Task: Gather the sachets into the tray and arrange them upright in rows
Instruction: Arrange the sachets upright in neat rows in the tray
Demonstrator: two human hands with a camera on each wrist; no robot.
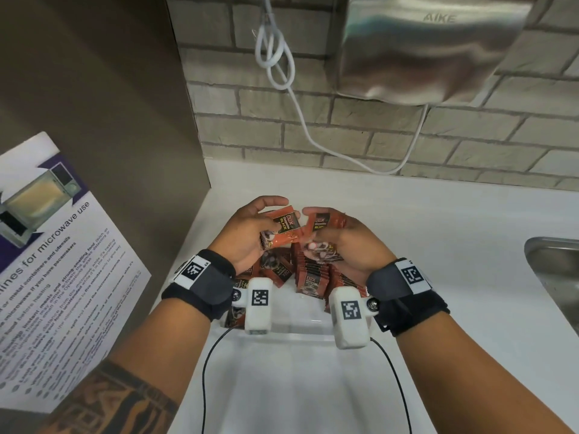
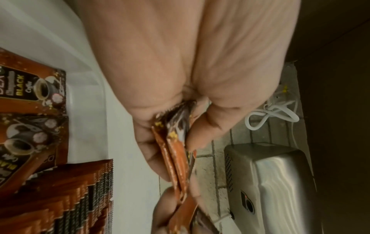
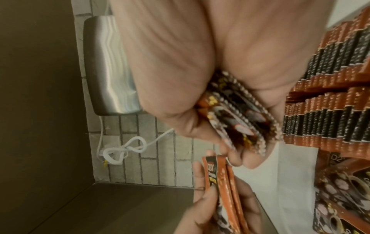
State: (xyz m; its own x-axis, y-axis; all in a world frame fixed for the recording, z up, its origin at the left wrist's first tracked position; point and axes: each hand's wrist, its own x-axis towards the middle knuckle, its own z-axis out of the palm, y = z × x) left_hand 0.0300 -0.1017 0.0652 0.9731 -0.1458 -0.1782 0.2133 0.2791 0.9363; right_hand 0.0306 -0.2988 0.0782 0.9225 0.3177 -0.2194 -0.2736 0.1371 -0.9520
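Clear tray (image 1: pixel 291 335) sits on the white counter (image 1: pixel 438 277), near edge closest to the person, between both forearms. Inside it, sachets (image 1: pixel 313 274) stand upright in packed rows toward the tray's right side; loose sachets (image 1: pixel 277 267) lie flat or tilted toward its left side. Rows show again in the right wrist view (image 3: pixel 328 98) and left wrist view (image 2: pixel 80 197). Above the tray's far end, left hand (image 1: pixel 250 227) grasps a small stack of sachets (image 1: pixel 286 228), thumb on top, fingers curled under; stack seen edge-on in the left wrist view (image 2: pixel 176 158). Right hand (image 1: pixel 347 239) clutches its own bunch of sachets (image 1: pixel 319 222), fanned edges visible in the right wrist view (image 3: pixel 240 114). The two bunches look nearly touching, hard to tell through blur. Farther off: sink (image 1: pixel 554 277) at the counter's right edge, microwave notice (image 1: pixel 56 270) on the left panel, brick wall with a white cable (image 1: pixel 279 57) and steel hand dryer (image 1: pixel 432 48).
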